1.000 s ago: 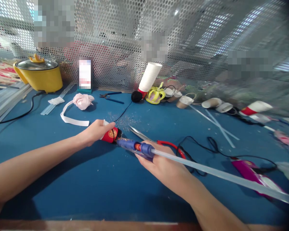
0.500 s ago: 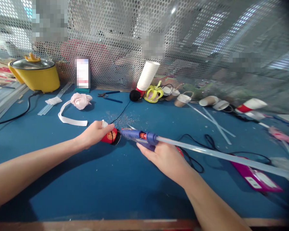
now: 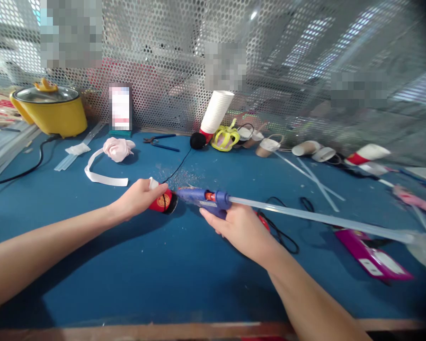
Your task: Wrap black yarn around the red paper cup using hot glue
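My left hand (image 3: pixel 139 199) is closed round a red paper cup (image 3: pixel 162 201) with a gold emblem, tipped on its side with its dark end facing right. A black cord (image 3: pixel 179 166) runs from the cup to a black ball (image 3: pixel 198 140) farther back. My right hand (image 3: pixel 246 228) grips a blue glue gun (image 3: pixel 208 199). The gun's nozzle is at the cup's dark end; whether it touches I cannot tell. Out of the gun's rear a long clear glue stick (image 3: pixel 305 216) extends to the right.
A yellow electric pot (image 3: pixel 66 113) stands back left near a phone (image 3: pixel 121 108). Pliers (image 3: pixel 161 141), a pink fabric flower (image 3: pixel 117 149), and a stack of white cups (image 3: pixel 217 111) lie before the perforated metal screen (image 3: pixel 173 61). A purple power strip (image 3: pixel 371 258) lies right.
The rear end of the glue gun and its stick have tilted slightly, and my right hand has shifted a little. My left hand keeps the cup in nearly the same place.
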Demonstrator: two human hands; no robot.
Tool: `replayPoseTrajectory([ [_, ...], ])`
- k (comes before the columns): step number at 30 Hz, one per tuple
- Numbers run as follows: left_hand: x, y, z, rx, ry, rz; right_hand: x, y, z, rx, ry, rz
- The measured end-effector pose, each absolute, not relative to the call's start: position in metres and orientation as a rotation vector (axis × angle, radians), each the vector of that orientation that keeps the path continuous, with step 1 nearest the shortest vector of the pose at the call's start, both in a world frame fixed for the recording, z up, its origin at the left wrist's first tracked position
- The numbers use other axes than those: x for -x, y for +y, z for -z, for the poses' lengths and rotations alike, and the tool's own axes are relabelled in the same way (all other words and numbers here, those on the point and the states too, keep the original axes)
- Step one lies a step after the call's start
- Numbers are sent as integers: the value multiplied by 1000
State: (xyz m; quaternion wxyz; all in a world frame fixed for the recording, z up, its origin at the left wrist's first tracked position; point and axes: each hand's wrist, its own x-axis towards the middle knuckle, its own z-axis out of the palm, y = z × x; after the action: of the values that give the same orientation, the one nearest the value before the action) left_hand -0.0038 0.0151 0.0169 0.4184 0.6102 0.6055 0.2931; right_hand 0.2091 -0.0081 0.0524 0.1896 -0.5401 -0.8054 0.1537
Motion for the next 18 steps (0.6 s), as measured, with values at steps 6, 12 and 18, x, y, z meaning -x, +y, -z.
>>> replayPoseTrajectory([
  [6, 4, 15, -16, -1525, 1524, -750, -208, -5, -52, 1509, -2254, -476],
  [12, 5, 17, -12, -1488, 1540, -775, -208, -5, -50, 1482, -2261, -458],
  [18, 5, 20, -11, -1404, 1619, -764, -208, -12, -53, 1572, -2318, -268],
])
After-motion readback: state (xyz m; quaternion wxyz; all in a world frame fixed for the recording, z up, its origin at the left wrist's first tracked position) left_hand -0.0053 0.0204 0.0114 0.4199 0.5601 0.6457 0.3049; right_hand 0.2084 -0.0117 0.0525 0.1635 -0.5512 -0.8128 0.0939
